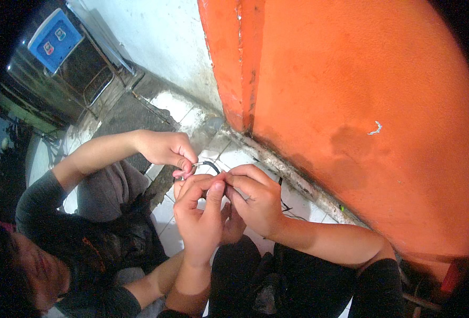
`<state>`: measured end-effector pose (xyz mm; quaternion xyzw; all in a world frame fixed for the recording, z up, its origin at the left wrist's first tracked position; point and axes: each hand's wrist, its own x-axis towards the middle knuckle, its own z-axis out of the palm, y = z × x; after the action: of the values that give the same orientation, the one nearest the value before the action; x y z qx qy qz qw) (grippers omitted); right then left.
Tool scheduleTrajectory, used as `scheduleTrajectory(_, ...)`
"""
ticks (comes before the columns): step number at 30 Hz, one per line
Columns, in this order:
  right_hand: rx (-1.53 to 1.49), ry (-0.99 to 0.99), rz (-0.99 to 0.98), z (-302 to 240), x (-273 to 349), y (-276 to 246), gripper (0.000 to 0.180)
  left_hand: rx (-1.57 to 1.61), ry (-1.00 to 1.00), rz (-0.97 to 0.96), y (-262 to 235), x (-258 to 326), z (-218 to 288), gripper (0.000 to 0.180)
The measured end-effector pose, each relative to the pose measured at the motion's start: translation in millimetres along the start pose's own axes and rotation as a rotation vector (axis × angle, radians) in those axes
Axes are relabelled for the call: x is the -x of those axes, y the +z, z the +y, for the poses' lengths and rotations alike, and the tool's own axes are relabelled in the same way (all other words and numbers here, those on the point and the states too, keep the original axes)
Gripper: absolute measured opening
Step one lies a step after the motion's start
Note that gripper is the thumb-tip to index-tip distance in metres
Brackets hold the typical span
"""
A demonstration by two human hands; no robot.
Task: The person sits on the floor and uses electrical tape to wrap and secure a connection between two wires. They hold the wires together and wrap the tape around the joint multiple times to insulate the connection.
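A short black cable (pixel 210 164) arcs between the hands, with a pale, silvery part at its left end. My left hand (pixel 200 212) is closed, thumb up, its fingertips pinched at the cable's right end. There my right hand (pixel 256 199) meets it, thumb and forefinger pressed together on the same spot. The very tip between my fingers is hidden. A co-worker's hand (pixel 165 150) reaches in from the left and pinches the pale end. Beneath my hands, part of another hand (pixel 234 227) shows, apparently the co-worker's other one.
The co-worker in dark clothes sits close on my left. An orange wall (pixel 351 106) rises at the right, meeting a white wall (pixel 160 42). Thin dark wires (pixel 286 206) lie on the white floor tiles near the wall's base. A blue-backed chair (pixel 56 41) stands far left.
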<state>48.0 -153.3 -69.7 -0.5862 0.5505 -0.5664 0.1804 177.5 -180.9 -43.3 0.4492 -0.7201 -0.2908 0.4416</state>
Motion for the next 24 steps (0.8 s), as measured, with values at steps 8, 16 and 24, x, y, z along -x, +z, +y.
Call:
scheduleTrajectory(8,-0.256,0.273,-0.062,14.8,-5.7,-1.1,0.014,0.642,-0.564,0.127,6.0,13.6,-10.2,0.020)
scheduleTrajectory(16,-0.428,0.433,-0.240,31.8,-21.1,-12.7,0.023,0.721,-0.478,0.001,28.0,6.7,-21.3,0.026)
scheduleTrajectory(24,-0.671,0.510,-0.100,32.6,-33.1,-13.8,0.020,0.823,-0.555,0.066,31.8,6.0,-12.0,0.018)
